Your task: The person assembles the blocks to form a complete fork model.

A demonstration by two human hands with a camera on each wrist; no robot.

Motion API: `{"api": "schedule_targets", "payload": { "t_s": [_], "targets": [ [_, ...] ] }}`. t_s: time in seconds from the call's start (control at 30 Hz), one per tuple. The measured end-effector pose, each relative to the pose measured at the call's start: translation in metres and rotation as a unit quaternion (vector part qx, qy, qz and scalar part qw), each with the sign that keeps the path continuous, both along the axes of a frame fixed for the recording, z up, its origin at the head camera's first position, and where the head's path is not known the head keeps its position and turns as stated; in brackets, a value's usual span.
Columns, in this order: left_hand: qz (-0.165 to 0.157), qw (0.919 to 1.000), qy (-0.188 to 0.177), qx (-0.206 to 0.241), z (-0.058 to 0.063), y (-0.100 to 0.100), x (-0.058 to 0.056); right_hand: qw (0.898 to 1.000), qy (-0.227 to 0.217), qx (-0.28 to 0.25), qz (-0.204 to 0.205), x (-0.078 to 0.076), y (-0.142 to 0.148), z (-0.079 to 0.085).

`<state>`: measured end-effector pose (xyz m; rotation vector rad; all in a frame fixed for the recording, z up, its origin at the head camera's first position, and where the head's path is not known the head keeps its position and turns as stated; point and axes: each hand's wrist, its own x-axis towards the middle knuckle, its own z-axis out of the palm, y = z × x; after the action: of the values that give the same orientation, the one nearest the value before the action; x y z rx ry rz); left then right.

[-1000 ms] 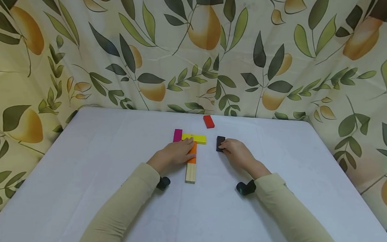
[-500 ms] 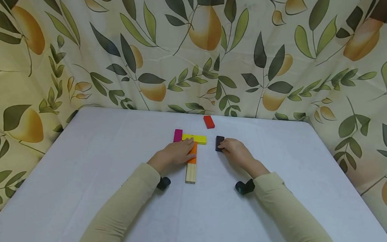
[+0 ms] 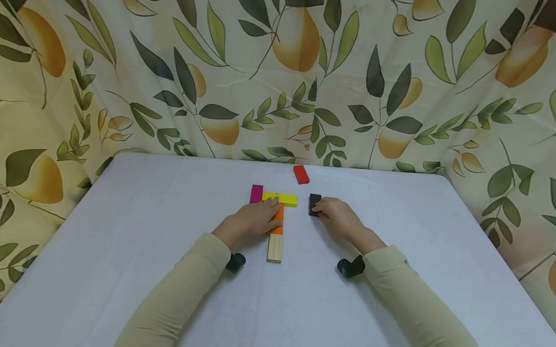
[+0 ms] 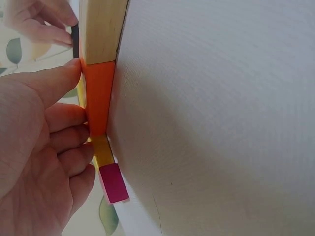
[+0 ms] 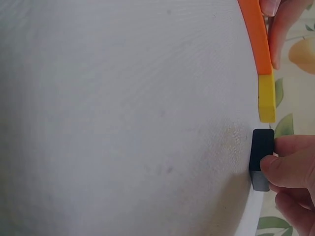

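My left hand point(image 3: 254, 216) rests its fingertips on top of the orange block point(image 3: 279, 216) and at the near edge of the yellow block point(image 3: 287, 200). A plain wooden block point(image 3: 275, 248) continues the line at the near end, and a magenta block point(image 3: 256, 193) abuts the yellow one's left end. In the left wrist view, the relaxed fingers point(image 4: 74, 158) lie along the tops of this row. My right hand point(image 3: 341, 219) pinches a black block point(image 3: 313, 205) between thumb and fingers, low at the table. A short gap separates the black block from the yellow block's right end.
A red block point(image 3: 301, 174) lies tilted near the table's far edge. All of it stands on a white-covered table point(image 3: 106, 269), with a leaf-and-fruit patterned cloth point(image 3: 292, 115) hanging behind. Dark wrist cameras point(image 3: 350, 267) hang below both sleeves.
My right hand has slid the black block slightly left, narrowing the gap to the yellow block. The left hand and the other blocks keep their places.
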<state>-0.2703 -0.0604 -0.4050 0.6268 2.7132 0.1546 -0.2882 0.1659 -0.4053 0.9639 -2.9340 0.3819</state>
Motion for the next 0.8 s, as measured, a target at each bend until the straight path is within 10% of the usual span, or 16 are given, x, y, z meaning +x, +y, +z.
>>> {"api": "schedule_targets", "payload": {
  "t_s": [0.8],
  "targets": [
    [0.003, 1.0, 0.0, -0.002, -0.0029, 0.0007, -0.0021, 1.0, -0.017, -0.005, -0.006, -0.0061, -0.0063, -0.0014]
  ]
}}
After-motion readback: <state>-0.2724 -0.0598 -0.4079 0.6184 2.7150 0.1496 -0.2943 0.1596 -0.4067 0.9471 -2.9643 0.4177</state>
